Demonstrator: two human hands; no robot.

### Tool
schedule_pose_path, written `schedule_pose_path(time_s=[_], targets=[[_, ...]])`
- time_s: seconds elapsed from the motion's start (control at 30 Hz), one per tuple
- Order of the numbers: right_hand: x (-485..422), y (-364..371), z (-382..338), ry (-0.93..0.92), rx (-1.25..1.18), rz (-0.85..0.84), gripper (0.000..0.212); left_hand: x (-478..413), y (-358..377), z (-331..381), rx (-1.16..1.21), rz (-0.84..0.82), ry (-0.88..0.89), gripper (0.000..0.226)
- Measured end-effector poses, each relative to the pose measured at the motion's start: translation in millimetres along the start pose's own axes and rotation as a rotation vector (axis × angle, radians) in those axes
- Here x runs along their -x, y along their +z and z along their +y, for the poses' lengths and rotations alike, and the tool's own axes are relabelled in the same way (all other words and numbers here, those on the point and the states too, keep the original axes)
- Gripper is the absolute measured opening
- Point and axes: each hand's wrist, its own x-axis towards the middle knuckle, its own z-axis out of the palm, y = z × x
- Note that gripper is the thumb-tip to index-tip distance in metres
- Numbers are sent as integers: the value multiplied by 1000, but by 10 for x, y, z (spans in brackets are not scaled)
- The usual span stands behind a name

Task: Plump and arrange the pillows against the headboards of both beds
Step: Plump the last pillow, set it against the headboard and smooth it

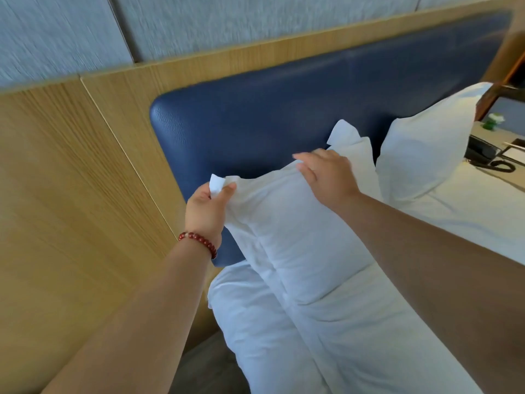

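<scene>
2 white pillows stood along the blue headboard (pixel 255 115) of this bed. The near pillow (pixel 289 237) leaned upright against the padding, its lower edge on the white bedding (pixel 326 351). The left hand (pixel 206 211) had its fingers (pixel 228 189) pinched on the pillow's top-left corner flap. The right hand (pixel 326 177) lay flat on the top edge, fingers spread and grasping nothing. The far pillow (pixel 426 149) stood propped just beside it, toward the bedside worktop (pixel 488 137). By my reading, the step in hand was squaring and settling the near pillow. Next would likely call for tugging that corner out, patting the top even, then letting go; the 2nd bed was out of view.
</scene>
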Motion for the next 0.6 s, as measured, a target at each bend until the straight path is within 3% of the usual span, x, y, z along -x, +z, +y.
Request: schedule_pose_path(time_s=[0.07, 0.13, 0.23, 0.3, 0.37, 0.43, 0.5, 0.6], targets=[[-111, 52, -148, -96, -253, -45, 32, 19, 13, 15, -7, -18, 0, 37], [-228, 137, -277, -104, -397, -211, 31, 6, 23, 17, 7, -47, 24, 40], [-385, 238, -367, -68, -437, -461, 39, -88, 23, -8, 32, -87, 30, 49], [-487, 262, -328, -102, -380, -570, 29, -149, 34, -36, 34, -80, 40, 52], [-599, 208, -238, -160, -215, -576, 18, -177, 74, -33, 13, -34, 59, 55], [-697, 128, -46, -123, -116, -514, 35, -173, 125, -43, -5, 24, 88, 47], [-730, 81, 181, -55, -143, -448, 35, -183, 171, -74, -20, 84, 100, 38], [-671, 105, 351, -95, -186, -408, 27, -224, 204, -76, -16, 153, 78, 39]])
